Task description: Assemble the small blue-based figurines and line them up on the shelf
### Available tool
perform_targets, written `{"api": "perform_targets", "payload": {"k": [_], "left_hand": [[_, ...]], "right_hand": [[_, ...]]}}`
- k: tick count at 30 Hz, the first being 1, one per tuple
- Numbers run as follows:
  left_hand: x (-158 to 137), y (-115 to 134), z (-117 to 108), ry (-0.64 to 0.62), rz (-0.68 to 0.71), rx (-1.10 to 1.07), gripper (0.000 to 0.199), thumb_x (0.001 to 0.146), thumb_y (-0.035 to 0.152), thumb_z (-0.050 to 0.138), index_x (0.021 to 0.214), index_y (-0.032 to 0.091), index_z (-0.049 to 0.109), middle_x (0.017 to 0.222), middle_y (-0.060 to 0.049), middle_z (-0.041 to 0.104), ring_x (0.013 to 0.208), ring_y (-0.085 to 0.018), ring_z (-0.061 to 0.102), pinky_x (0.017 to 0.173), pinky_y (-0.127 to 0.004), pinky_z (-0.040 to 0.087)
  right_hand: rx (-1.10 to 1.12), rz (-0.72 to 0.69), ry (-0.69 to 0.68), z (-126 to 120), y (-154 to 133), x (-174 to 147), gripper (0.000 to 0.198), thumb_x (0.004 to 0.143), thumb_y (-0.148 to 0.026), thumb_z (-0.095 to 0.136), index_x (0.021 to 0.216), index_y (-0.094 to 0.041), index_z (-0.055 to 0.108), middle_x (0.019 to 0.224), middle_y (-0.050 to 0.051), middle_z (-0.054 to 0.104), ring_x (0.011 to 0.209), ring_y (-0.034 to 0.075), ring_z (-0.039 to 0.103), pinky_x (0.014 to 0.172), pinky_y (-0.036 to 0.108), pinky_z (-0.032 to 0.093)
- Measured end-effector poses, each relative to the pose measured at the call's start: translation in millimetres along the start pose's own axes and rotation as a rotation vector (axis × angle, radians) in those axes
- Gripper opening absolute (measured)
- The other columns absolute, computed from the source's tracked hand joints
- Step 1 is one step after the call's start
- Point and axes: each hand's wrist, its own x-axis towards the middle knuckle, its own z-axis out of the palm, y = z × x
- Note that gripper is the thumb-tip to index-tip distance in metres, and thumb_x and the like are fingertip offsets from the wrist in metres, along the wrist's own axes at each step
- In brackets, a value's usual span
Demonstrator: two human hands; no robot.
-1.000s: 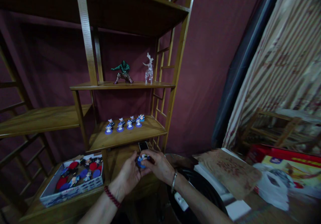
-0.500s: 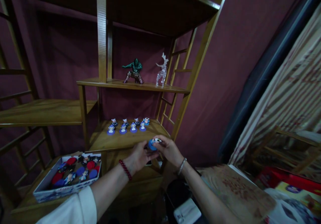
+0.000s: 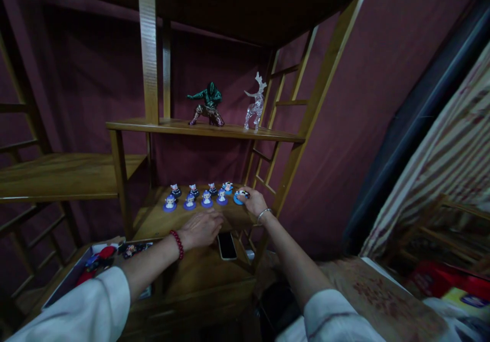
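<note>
My right hand point(image 3: 254, 202) grips a small figurine point(image 3: 239, 198) with a round blue base, at the right end of the lower shelf point(image 3: 153, 224). Whether its base touches the wood I cannot tell. Just left of it several figurines on purple bases point(image 3: 206, 199) form the front row. Behind them, several dark-based figurines point(image 3: 193, 190) and another blue-based figurine point(image 3: 227, 187) stand in a back row. My left hand point(image 3: 202, 227), palm down and holding nothing visible, rests near the shelf's front edge with its fingers stretched out.
On the shelf above are a green crouching statue point(image 3: 210, 102) and a clear deer figure point(image 3: 255, 104). A phone point(image 3: 227, 245) lies below the lower shelf. At lower left, my left arm partly covers a box point(image 3: 65, 281) of figurines and bases. An upright post point(image 3: 306, 127) borders the right side.
My right hand has carried the blue-based figurine forward from in front of the shelf to its right end. My left hand has come off the figurine and turned palm down. The phone is now uncovered.
</note>
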Motion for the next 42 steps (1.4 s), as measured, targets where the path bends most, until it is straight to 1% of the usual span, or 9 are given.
{"api": "perform_targets", "payload": {"k": [5,12,14,17,20,23,30,37,42], "left_hand": [[6,5,-22,-0.043,0.006,0.006,0.017,0.073,0.015,0.047,0.068,0.023,0.061,0.074,-0.009,0.062,0.096,-0.025,0.053,0.095,-0.036,0.029],[6,3,-31,-0.282,0.065,0.235,0.025,0.063,0.009,0.058,0.085,0.018,0.066,0.109,-0.013,0.059,0.119,-0.028,0.037,0.104,-0.035,0.015],[6,1,-31,-0.322,0.172,0.421,0.032,0.061,0.012,0.061,0.093,0.018,0.064,0.113,-0.012,0.057,0.118,-0.029,0.038,0.104,-0.037,0.015],[8,-2,-32,-0.402,0.345,0.847,0.041,0.066,0.023,0.059,0.107,0.016,0.058,0.118,-0.013,0.053,0.114,-0.029,0.042,0.101,-0.041,0.020],[11,-2,-32,-0.489,0.432,1.280,0.046,0.074,0.032,0.051,0.116,0.016,0.049,0.121,-0.012,0.050,0.113,-0.027,0.042,0.097,-0.042,0.027],[12,-1,-32,-0.504,0.482,1.499,0.046,0.076,0.037,0.046,0.118,0.017,0.045,0.121,-0.010,0.049,0.111,-0.025,0.043,0.095,-0.040,0.030],[10,0,-33,-0.488,0.527,1.550,0.046,0.078,0.038,0.044,0.118,0.017,0.045,0.121,-0.008,0.050,0.108,-0.023,0.044,0.093,-0.038,0.032],[9,-3,-33,-0.478,0.525,1.570,0.047,0.078,0.038,0.043,0.119,0.017,0.044,0.121,-0.008,0.050,0.108,-0.024,0.045,0.093,-0.039,0.031],[10,-3,-34,-0.478,0.521,1.566,0.047,0.078,0.039,0.043,0.119,0.016,0.044,0.121,-0.009,0.050,0.109,-0.023,0.045,0.093,-0.039,0.031]], "right_hand": [[-0.032,0.016,-0.041,8,5,13,0.019,0.068,-0.025,0.056,0.085,-0.020,0.061,0.078,-0.001,0.061,0.071,0.014,0.055,0.071,0.027,0.042],[-0.178,0.033,-0.127,8,8,19,0.017,0.069,-0.020,0.055,0.085,-0.019,0.061,0.079,0.001,0.061,0.073,0.014,0.056,0.070,0.025,0.043],[-0.222,0.043,-0.151,7,6,19,0.018,0.071,-0.019,0.054,0.087,-0.018,0.061,0.083,0.003,0.061,0.076,0.015,0.057,0.070,0.025,0.043],[-0.287,0.059,-0.203,4,-2,20,0.020,0.071,-0.015,0.054,0.089,-0.017,0.061,0.087,0.004,0.062,0.079,0.015,0.057,0.072,0.024,0.042],[-0.299,0.095,-0.283,-1,-9,23,0.025,0.069,-0.014,0.056,0.093,-0.015,0.061,0.090,0.005,0.062,0.082,0.015,0.057,0.074,0.023,0.042],[-0.248,0.141,-0.353,-5,-11,27,0.034,0.067,-0.017,0.061,0.101,-0.015,0.059,0.094,0.005,0.062,0.082,0.014,0.057,0.072,0.021,0.043],[-0.210,0.192,-0.378,-4,-8,36,0.041,0.067,-0.013,0.061,0.107,-0.017,0.057,0.098,0.003,0.064,0.082,0.012,0.059,0.070,0.018,0.044],[-0.452,0.116,-0.363,-8,-11,42,0.033,0.065,-0.017,0.064,0.098,-0.019,0.065,0.094,0.003,0.066,0.088,0.016,0.059,0.077,0.020,0.042],[-0.491,0.085,-0.353,-4,-9,39,0.034,0.065,-0.017,0.063,0.099,-0.019,0.065,0.089,0.003,0.067,0.085,0.015,0.060,0.075,0.019,0.042]]}}
